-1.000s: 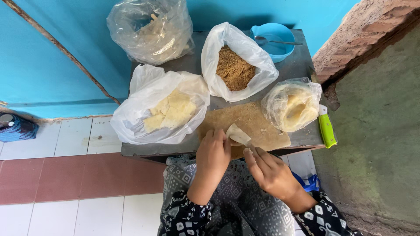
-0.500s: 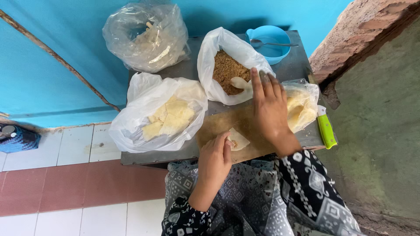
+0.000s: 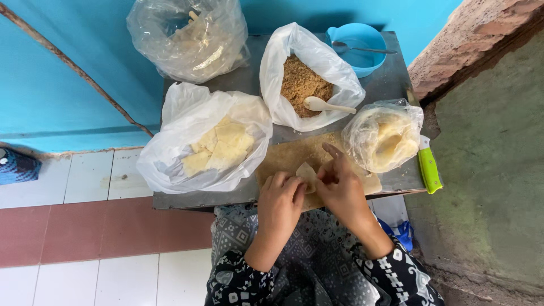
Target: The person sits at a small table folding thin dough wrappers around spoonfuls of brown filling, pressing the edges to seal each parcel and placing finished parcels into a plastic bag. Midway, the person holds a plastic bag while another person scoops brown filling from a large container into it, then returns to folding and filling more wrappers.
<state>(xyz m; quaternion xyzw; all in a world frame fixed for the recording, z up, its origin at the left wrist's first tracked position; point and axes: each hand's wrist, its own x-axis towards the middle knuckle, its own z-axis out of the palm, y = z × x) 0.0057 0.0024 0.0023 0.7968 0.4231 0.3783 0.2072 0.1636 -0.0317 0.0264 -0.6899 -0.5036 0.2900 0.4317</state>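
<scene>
1. Left hand [image 3: 280, 198] and right hand [image 3: 340, 190] are both pinching a small pale wrapper [image 3: 307, 174], fingers closing on its edges, holding it just over the board [image 3: 283, 161] at the counter [image 3: 391, 79] front edge.
2. Filling bag [image 3: 303, 85] is sitting open behind, spoon [image 3: 326, 105] resting in it, within reach.
3. Bag of squares [image 3: 218, 147] is lying left; bag of wrappers [image 3: 385, 136] right.
4. Knife [image 3: 429, 167] is lying at the counter edge, clear of the hands.

hands: left [image 3: 281, 199] curled | right [image 3: 340, 184] fingers pinching, apparently | side by side
</scene>
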